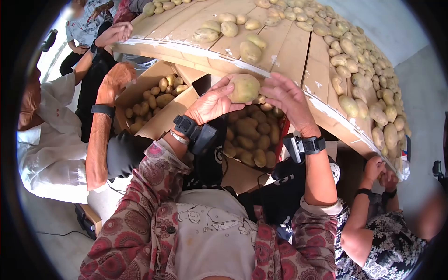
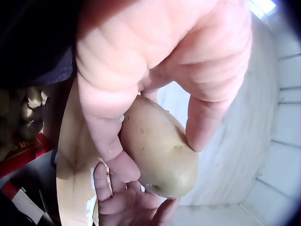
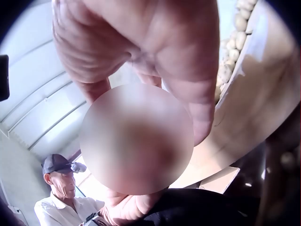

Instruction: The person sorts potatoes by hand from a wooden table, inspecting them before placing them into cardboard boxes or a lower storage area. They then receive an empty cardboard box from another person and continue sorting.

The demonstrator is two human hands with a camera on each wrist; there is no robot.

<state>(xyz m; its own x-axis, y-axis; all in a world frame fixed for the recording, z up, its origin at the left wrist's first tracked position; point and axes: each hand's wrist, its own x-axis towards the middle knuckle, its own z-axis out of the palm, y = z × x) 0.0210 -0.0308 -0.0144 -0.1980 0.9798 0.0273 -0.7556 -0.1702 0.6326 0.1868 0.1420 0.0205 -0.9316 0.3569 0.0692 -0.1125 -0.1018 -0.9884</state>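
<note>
A large pale potato (image 1: 245, 88) is held up between the thumb and fingers of my left hand (image 1: 212, 100), above a box of potatoes. The left wrist view shows the potato (image 2: 160, 146) gripped along its sides, a small dark pit near its far end. My right hand (image 1: 290, 102) is raised just beside it, fingers loosely bent and pointing toward the potato. In the left wrist view the right hand's fingers (image 2: 124, 205) are spread close under the potato's end. A round blurred patch hides what lies between the right hand's fingers in the right wrist view.
A slatted wooden table (image 1: 284, 51) carries loose potatoes and a large pile (image 1: 354, 60) at right. Below its white-edged front stand a box of potatoes (image 1: 252, 135) and a cardboard box (image 1: 149, 119) with smaller ones. People sit on both sides, arms near the table.
</note>
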